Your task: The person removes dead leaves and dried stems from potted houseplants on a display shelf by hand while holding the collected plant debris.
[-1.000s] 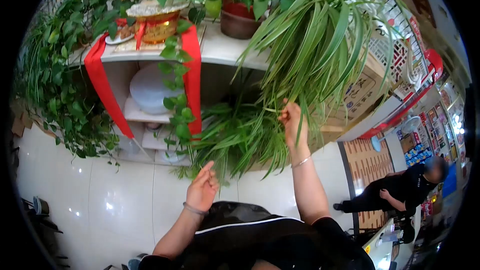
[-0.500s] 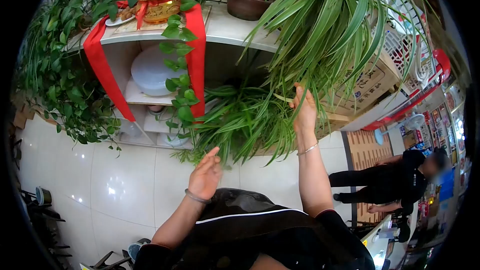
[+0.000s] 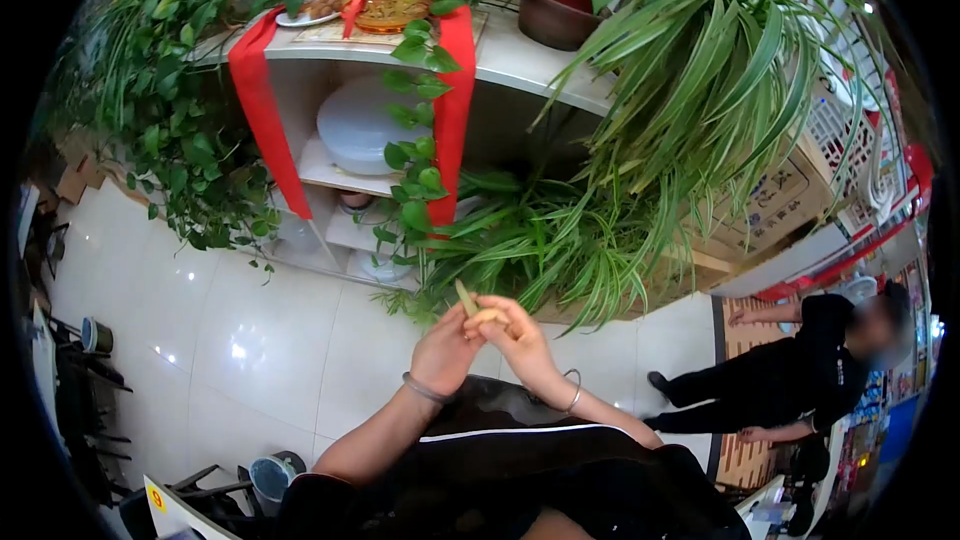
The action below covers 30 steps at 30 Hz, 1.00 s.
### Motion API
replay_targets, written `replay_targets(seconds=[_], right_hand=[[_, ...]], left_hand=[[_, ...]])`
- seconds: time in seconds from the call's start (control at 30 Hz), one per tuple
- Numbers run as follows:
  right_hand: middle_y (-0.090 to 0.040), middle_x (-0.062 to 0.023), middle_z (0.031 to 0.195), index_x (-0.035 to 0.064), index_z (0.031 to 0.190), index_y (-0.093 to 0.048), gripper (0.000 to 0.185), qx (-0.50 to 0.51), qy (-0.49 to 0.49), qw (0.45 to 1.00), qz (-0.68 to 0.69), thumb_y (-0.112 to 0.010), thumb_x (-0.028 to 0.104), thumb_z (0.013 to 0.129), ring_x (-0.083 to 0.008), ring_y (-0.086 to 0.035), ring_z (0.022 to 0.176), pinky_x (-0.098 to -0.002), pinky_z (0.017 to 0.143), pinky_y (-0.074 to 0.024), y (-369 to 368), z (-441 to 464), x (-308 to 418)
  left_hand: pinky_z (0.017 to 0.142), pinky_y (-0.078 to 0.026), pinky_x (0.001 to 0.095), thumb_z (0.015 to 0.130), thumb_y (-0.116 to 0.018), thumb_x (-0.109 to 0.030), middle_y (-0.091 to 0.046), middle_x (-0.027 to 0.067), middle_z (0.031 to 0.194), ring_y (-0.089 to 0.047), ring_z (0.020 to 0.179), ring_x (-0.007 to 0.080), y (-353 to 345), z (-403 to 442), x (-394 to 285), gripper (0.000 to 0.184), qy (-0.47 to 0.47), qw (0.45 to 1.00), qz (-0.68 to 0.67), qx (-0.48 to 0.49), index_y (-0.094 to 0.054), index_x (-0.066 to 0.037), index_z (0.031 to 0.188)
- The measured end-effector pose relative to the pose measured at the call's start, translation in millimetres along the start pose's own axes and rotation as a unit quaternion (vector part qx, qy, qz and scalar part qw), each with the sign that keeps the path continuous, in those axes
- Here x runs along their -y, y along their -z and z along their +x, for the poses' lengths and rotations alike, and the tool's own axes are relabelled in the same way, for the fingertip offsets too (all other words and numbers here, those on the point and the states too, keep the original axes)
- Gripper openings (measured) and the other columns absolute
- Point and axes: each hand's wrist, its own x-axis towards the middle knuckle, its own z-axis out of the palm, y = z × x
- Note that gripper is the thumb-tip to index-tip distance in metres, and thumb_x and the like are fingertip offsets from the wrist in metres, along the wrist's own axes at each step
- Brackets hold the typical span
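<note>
Right hand (image 3: 515, 340) and left hand (image 3: 440, 355) are touching just below mid-frame, a pale leaf strip (image 3: 464, 295) poking up between them!

The right is pinching it between thumb and fingers, while the left is cupping close, seemingly to steady the piece; its fingertips are hiding, so I can't tell whether it's gripping too. Across the middle, the lower spider plant (image 3: 540, 235) is spreading; upper right, the taller spider plant (image 3: 720, 80) is arching over the cabinet top (image 3: 545, 80), presumably placed high so its leaves are hanging freely. Upper centre, a red ribbon (image 3: 456, 110) is draping down beside the golden bowl (image 3: 392, 10), likely as decoration. Far right, another person (image 3: 790, 365) is standing well apart.
</note>
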Motion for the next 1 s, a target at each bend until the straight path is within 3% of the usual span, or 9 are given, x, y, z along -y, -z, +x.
replay_targets(seconds=[0.13, 0.27, 0.37, 0.47, 0.5, 0.63, 0.83, 0.93, 1.0], right_hand=[[-0.060, -0.0095, 0.099, 0.0004, 0.121, -0.041, 0.034, 0.028, -0.019, 0.999, -0.014, -0.048, 0.002, 0.088, -0.0156, -0.057, 0.094, -0.0282, 0.087, -0.0421, -0.7, -12.0, -13.2], [-0.060, -0.0091, 0.099, -0.0001, 0.120, -0.043, 0.032, 0.084, -0.038, 0.996, -0.003, -0.048, 0.001, 0.089, -0.0149, -0.056, 0.096, -0.0275, 0.089, -0.0407, 0.6, -25.4, -17.6], [-0.061, -0.0080, 0.100, -0.0003, 0.117, -0.046, 0.027, 0.125, -0.051, 0.991, 0.000, -0.048, 0.003, 0.090, -0.0142, -0.057, 0.097, -0.0265, 0.088, -0.0434, 1.2, -34.7, -16.2], [-0.062, -0.0076, 0.099, -0.0004, 0.113, -0.050, 0.024, 0.158, -0.043, 0.986, -0.030, -0.047, 0.004, 0.090, -0.0148, -0.058, 0.095, -0.0266, 0.087, -0.0439, 3.3, -49.9, -15.9], [-0.062, -0.0077, 0.098, -0.0011, 0.108, -0.054, 0.020, 0.149, -0.043, 0.987, -0.030, -0.048, 0.005, 0.090, -0.0147, -0.059, 0.092, -0.0261, 0.085, -0.0455, 3.2, -56.1, -14.0], [-0.062, -0.0091, 0.095, -0.0023, 0.104, -0.056, 0.017, 0.114, -0.048, 0.991, -0.048, -0.050, 0.002, 0.088, -0.0126, -0.058, 0.079, -0.0239, 0.074, -0.0464, 6.8, -82.5, -5.6], [-0.063, -0.0075, 0.092, -0.0017, 0.102, -0.058, 0.016, 0.075, -0.017, 0.997, 0.004, -0.051, 0.002, 0.088, -0.0092, -0.054, 0.071, -0.0214, 0.066, -0.0456, 17.1, -112.7, -18.3], [-0.063, -0.0074, 0.092, -0.0014, 0.102, -0.058, 0.016, 0.067, -0.023, 0.997, 0.024, -0.051, 0.002, 0.088, -0.0084, -0.054, 0.070, -0.0207, 0.065, -0.0453, 15.0, -119.1, -29.4], [-0.063, -0.0073, 0.092, -0.0012, 0.102, -0.058, 0.016, 0.069, -0.025, 0.997, 0.031, -0.050, 0.003, 0.088, -0.0081, -0.053, 0.069, -0.0205, 0.065, -0.0452, 10.7, -120.4, -28.2]], left_hand=[[0.088, -0.040, 0.0303, 0.093, -0.040, -0.012, -0.052, 0.0084, 0.108, -0.049, 0.099, 0.0178, 18.4, -7.1, 7.0, 0.030, -0.031, 0.999, -0.031, 0.010, -0.043, 0.002, 0.119], [0.086, -0.040, 0.0295, 0.093, -0.038, -0.016, -0.054, 0.0068, 0.103, -0.051, 0.092, 0.0167, -0.4, -27.2, 14.6, 0.036, -0.015, 0.996, 0.007, -0.090, -0.039, -0.002, 0.127], [0.075, -0.043, 0.0280, 0.093, -0.040, -0.016, -0.055, 0.0054, 0.096, -0.051, 0.083, 0.0150, 14.6, -38.6, 23.9, 0.038, -0.028, 0.997, 0.019, -0.066, -0.038, -0.003, 0.128], [0.078, -0.042, 0.0273, 0.092, -0.041, -0.012, -0.053, 0.0066, 0.094, -0.052, 0.084, 0.0151, 27.0, -48.1, 34.0, 0.037, -0.031, 0.999, 0.008, -0.027, -0.039, 0.000, 0.127], [0.072, -0.042, 0.0276, 0.092, -0.042, -0.012, -0.052, 0.0053, 0.089, -0.052, 0.081, 0.0157, 24.5, -50.6, 35.1, 0.035, -0.019, 0.999, -0.026, 0.026, -0.040, 0.000, 0.125], [0.067, -0.041, 0.0287, 0.091, -0.044, -0.011, -0.051, 0.0041, 0.085, -0.048, 0.073, 0.0159, -1.9, -65.2, 49.1, 0.030, -0.033, 0.993, 0.043, -0.107, -0.041, -0.002, 0.119], [0.068, -0.041, 0.0299, 0.090, -0.045, -0.011, -0.050, 0.0036, 0.084, -0.046, 0.068, 0.0153, 6.8, -80.9, 68.7, 0.023, -0.078, 0.986, 0.044, -0.140, -0.044, -0.004, 0.113], [0.059, -0.038, 0.0245, 0.090, -0.046, -0.013, -0.047, 0.0013, 0.075, -0.041, 0.059, 0.0115, -9.9, -98.9, 70.1, 0.020, -0.057, 0.976, 0.032, -0.209, -0.046, -0.005, 0.109], [0.048, -0.032, 0.0220, 0.092, -0.046, -0.016, -0.040, -0.0024, 0.066, -0.036, 0.052, 0.0094, -0.9, -108.1, 65.0, 0.015, -0.037, 0.981, 0.051, -0.186, -0.048, -0.007, 0.103]])
